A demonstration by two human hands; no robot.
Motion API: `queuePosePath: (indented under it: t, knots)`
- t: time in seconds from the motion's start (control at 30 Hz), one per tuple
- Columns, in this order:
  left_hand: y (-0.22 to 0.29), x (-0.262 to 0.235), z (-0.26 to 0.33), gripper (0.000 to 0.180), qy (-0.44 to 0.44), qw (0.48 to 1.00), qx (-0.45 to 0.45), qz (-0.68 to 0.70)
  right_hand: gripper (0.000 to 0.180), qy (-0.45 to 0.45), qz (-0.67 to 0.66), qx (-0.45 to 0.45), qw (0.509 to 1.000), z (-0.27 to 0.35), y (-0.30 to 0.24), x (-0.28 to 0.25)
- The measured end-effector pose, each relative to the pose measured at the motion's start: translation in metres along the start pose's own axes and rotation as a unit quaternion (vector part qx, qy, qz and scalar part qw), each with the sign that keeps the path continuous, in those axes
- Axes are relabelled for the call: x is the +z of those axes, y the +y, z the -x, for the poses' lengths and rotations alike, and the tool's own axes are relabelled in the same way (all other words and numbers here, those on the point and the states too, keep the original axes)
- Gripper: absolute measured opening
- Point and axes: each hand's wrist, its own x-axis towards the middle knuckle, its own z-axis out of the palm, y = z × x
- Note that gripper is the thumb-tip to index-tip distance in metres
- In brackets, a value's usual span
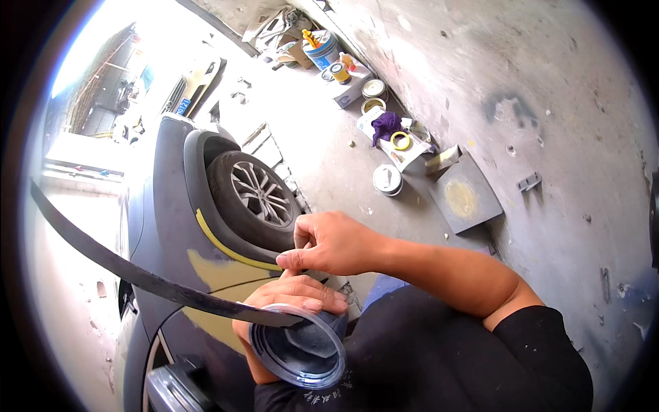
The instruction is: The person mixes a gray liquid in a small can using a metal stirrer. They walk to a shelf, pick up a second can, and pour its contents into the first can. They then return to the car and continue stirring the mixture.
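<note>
My left hand (pixel 292 294) is wrapped behind a clear plastic cup (pixel 298 381), with its fingers curled by the far rim. Dark liquid or residue coats the inside of the cup. A long, dark, flat strip (pixel 137 275) reaches from the left into the cup's mouth. Just above, my right hand (pixel 333 242) is closed, thumb and forefinger pinched at a fingertip of my left hand; whatever lies between them is too small to make out. Close by, yellow tape (pixel 230 253) lines the wheel arch of a dark grey car (pixel 165 240).
The car's wheel (pixel 257 196) stands beyond my hands. Along the wall are a lidded can (pixel 388 180), a purple cloth (pixel 388 128), a tape roll (pixel 400 141), a grey box (pixel 467 192) and a blue-white bucket (pixel 320 51). A side mirror (pixel 175 391) juts out near left.
</note>
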Motion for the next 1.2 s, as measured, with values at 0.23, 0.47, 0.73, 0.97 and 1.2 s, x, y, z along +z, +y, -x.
queuePosePath:
  t: [0.23, 0.47, 0.73, 0.97, 1.2]
  knots:
    - [-0.019, -0.064, -0.044, 0.017, -0.031, 0.998, -0.004, -0.052, 0.024, -0.054, -0.033, 0.008, 0.998, -0.076, 0.000, -0.004]
    - [-0.042, -0.110, -0.079, 0.016, -0.048, 0.999, 0.005, -0.018, 0.024, -0.093, -0.013, -0.034, 0.995, -0.125, 0.004, -0.025]
    - [-0.065, -0.121, -0.136, 0.017, -0.046, 0.998, -0.007, -0.030, 0.026, -0.131, -0.211, -0.039, 0.968, -0.174, 0.028, -0.056]
    - [-0.092, -0.152, -0.170, 0.019, -0.058, 0.998, 0.001, 0.006, 0.021, -0.088, -0.087, -0.035, 0.992, -0.213, 0.018, -0.103]
    - [-0.101, -0.178, -0.197, 0.016, -0.010, 0.999, -0.013, -0.031, 0.026, -0.045, 0.028, -0.236, 0.970, -0.265, 0.023, -0.093]
